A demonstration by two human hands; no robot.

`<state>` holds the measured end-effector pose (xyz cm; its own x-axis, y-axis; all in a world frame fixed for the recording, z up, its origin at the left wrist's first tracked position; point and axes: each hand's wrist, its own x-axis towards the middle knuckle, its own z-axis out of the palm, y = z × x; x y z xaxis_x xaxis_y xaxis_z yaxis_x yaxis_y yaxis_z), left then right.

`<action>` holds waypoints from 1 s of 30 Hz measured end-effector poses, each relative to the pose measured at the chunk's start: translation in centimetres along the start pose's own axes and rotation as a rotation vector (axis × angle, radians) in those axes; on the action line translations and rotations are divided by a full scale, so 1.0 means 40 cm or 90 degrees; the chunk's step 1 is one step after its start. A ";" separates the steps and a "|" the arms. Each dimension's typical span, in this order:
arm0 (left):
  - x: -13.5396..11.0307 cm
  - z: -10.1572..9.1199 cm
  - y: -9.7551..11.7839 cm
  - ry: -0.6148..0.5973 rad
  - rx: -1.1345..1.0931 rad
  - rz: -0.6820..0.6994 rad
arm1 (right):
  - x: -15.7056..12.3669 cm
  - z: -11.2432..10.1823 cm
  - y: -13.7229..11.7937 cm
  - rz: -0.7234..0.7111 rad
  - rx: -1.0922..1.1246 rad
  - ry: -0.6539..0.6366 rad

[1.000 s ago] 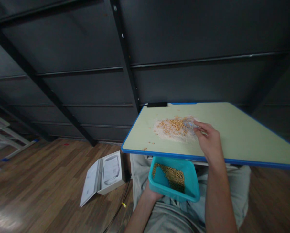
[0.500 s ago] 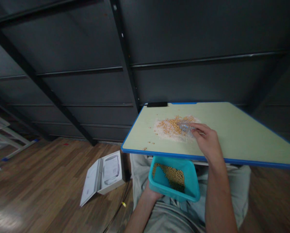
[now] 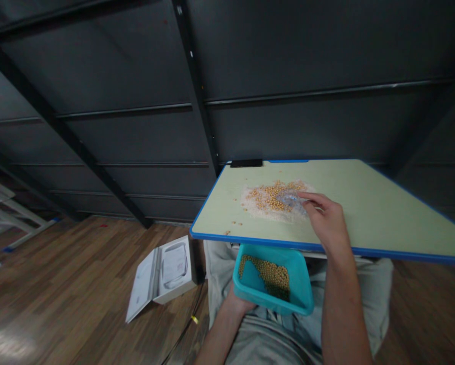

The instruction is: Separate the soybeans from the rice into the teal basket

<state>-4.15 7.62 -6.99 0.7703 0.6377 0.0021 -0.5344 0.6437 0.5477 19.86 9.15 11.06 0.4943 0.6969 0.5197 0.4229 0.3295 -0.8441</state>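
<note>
A pile of yellow beans mixed with white grains (image 3: 270,199) lies on the pale green table with a blue rim (image 3: 383,203). My right hand (image 3: 324,219) rests on the table at the pile's right edge, fingers pinched on a small clear spoon-like tool (image 3: 291,198) whose tip lies among the beans. Below the table's near edge, my left hand (image 3: 238,304) holds a teal plastic tub (image 3: 299,286) from underneath on my lap. Its fingers are hidden by the tub. Yellow beans (image 3: 273,278) lie inside the tub.
A few stray beans (image 3: 235,223) lie near the table's left edge. A small black object (image 3: 246,163) sits at the table's far edge. An open white box (image 3: 162,274) lies on the wooden floor to the left. Dark metal shelving fills the background.
My right hand has slid a little to the left, drawing the clear tool into the pile. The tub and my left hand have stayed put.
</note>
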 end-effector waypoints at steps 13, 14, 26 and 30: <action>-0.001 0.018 0.004 -0.062 -0.046 -0.014 | -0.005 -0.003 -0.013 -0.002 0.001 -0.030; -0.001 0.018 0.004 -0.063 -0.047 -0.014 | -0.005 -0.003 -0.014 0.000 0.003 -0.028; -0.001 -0.019 -0.010 0.017 -0.019 -0.019 | -0.001 -0.002 -0.010 0.019 -0.003 -0.033; -0.002 -0.034 -0.010 0.035 -0.007 -0.033 | -0.004 -0.004 -0.017 0.019 0.000 -0.041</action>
<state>-4.46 7.90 -8.35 0.7764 0.6261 -0.0721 -0.4988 0.6803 0.5370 19.61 8.71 11.58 0.4566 0.7462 0.4845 0.4086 0.3079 -0.8592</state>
